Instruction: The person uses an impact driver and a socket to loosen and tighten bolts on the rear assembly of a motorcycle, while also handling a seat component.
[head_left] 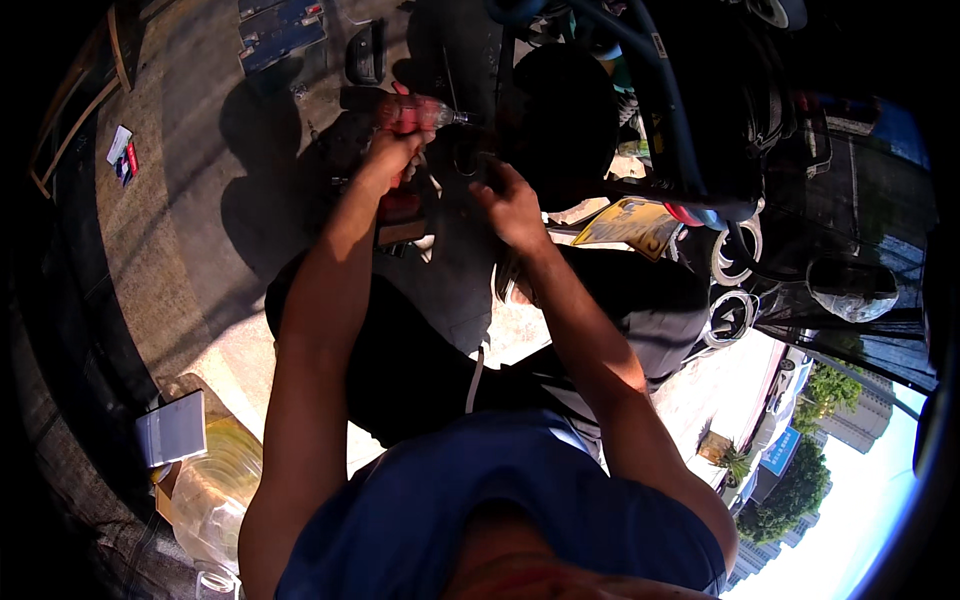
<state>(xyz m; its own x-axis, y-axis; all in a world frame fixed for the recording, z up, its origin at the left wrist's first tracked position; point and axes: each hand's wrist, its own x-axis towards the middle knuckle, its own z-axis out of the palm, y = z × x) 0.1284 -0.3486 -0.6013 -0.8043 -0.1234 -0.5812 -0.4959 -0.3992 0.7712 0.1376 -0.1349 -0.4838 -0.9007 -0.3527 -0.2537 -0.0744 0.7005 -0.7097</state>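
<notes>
My left hand [395,148] grips a red cordless power tool [415,115], its metal nose pointing right toward the dark round wheel [560,120] of a vehicle. Just below that nose, my right hand [505,200] has curled fingers beside the wheel's shadowed underside; whatever they hold is too dark to make out. The lower part of the tool and some items beneath it sit in shadow on the ground.
A blue case [275,35] and black tray [365,60] lie above. The vehicle's dark frame [660,70], a yellow plate [620,225] and pale rings [730,320] fill the right. A white-lidded object [170,428] with clear plastic sits lower left.
</notes>
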